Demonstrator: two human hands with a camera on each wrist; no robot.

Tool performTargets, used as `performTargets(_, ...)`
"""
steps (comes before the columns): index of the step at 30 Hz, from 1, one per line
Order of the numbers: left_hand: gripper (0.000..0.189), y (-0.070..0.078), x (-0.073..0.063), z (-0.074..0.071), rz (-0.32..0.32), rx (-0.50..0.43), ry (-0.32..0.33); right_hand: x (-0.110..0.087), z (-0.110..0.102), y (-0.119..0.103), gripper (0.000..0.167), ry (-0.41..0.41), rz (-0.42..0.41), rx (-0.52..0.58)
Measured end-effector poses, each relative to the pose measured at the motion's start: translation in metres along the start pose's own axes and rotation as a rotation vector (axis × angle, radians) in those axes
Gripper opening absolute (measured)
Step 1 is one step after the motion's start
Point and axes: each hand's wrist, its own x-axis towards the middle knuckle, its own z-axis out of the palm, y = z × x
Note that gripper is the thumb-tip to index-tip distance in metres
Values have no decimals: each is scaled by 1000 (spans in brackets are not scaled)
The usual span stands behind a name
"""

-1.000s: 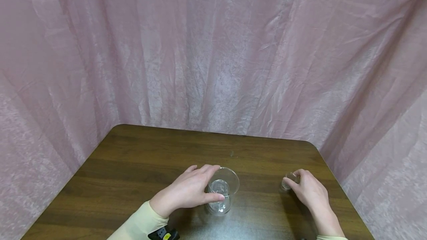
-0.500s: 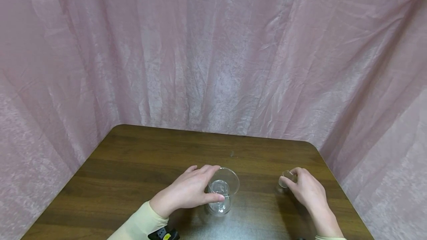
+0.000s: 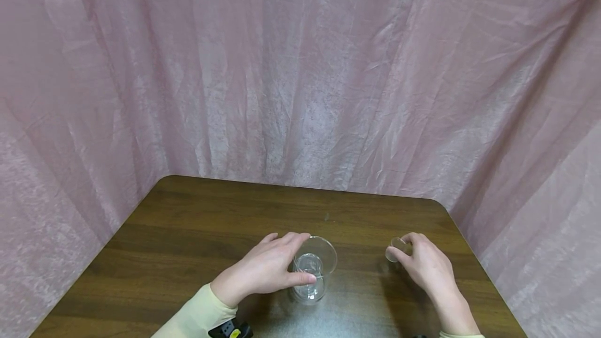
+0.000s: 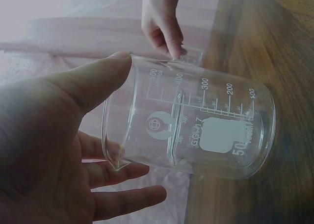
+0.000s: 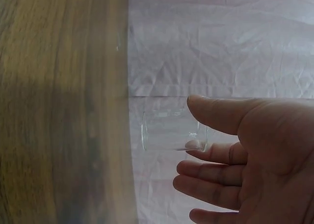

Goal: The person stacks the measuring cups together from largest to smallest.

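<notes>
A large clear glass beaker (image 3: 324, 254) with white graduations stands upright on the table in front of me. My left hand (image 3: 267, 265) holds it near the rim, the thumb on the near side and fingers along the far side. In the left wrist view a second ring shows inside the beaker (image 4: 211, 131), partway up the wall. To the right, my right hand (image 3: 429, 265) pinches a small clear glass beaker (image 5: 169, 131) between thumb and fingers. That small beaker is upright, held above the tabletop, and its lower end points away from the palm.
The dark wooden table (image 3: 211, 213) has rounded far corners. Pink curtains (image 3: 300, 77) hang behind it and at both sides. A small mark (image 3: 327, 217) lies on the tabletop beyond the large beaker.
My right hand has moved left and slightly away from me, carrying the small beaker nearer the large one. The left hand and the large beaker have not moved.
</notes>
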Motion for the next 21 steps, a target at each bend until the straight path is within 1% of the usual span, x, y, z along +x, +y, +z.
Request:
performTargets(11, 89, 1, 0, -1, -2, 2, 0, -4, -1, -13, 58, 30, -43, 8)
performTargets(21, 90, 1, 0, -1, -1, 10, -2, -6, 0, -21, 57, 34, -89, 15)
